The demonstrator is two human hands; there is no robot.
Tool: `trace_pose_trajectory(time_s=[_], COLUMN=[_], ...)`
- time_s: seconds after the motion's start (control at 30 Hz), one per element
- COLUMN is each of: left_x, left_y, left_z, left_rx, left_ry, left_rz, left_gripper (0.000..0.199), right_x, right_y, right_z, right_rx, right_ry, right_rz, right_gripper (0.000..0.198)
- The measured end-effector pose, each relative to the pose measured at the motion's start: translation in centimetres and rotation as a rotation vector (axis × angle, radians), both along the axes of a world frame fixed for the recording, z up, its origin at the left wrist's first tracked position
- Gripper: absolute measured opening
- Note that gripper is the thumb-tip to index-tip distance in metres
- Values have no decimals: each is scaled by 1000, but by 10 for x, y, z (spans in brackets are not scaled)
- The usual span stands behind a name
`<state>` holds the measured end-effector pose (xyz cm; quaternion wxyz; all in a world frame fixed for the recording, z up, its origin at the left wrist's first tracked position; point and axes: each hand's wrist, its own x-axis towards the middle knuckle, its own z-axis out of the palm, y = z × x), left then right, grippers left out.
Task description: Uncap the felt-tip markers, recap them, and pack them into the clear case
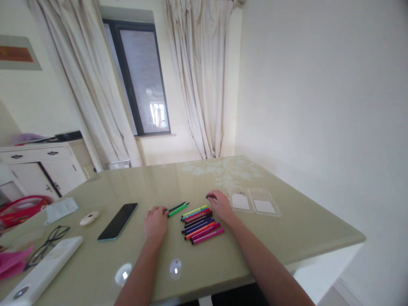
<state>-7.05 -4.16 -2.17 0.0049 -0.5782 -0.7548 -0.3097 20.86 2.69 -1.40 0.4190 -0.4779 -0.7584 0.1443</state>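
Note:
My left hand rests on the table, its fingers closed at the near end of a dark green marker. Just beside that lies a bright green marker, its near end close to my fingertips. My right hand pinches a small dark piece that looks like a marker cap, above the far end of a row of coloured markers. Yellow, blue, red, black, purple, orange and pink ones lie side by side there, roughly parallel. Right of my right hand sits an opened clear plastic case with white inserts.
Left of my left hand lies a black-screened phone. Farther left are a white oval object, a face mask, eyeglasses and a long white device. A wall borders the table on the right.

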Motion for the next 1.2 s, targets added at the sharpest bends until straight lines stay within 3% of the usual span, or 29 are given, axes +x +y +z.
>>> trace_pose_trajectory(time_s=[0.13,0.27,0.37,0.63,0.97,1.2], left_x=[5,17,23,27,36,39], left_y=[3,5,4,2,1,1], left_z=[6,9,9,12,9,7], left_rx=[66,112,132,146,135,124], left_ry=[-108,-221,-276,-360,-434,-436], left_rz=[-133,-311,-368,-417,-451,-446], left_gripper=[26,30,33,33,32,30], right_x=[-4,-7,-9,-11,-4,-3], right_y=[-2,-6,-8,-10,-6,-8], right_z=[1,5,7,7,11,13], right_rx=[-19,-29,-25,-18,-204,-177], right_ry=[274,347,369,394,407,391], right_rz=[143,207,237,258,295,283], right_gripper=[12,14,14,16,20,19])
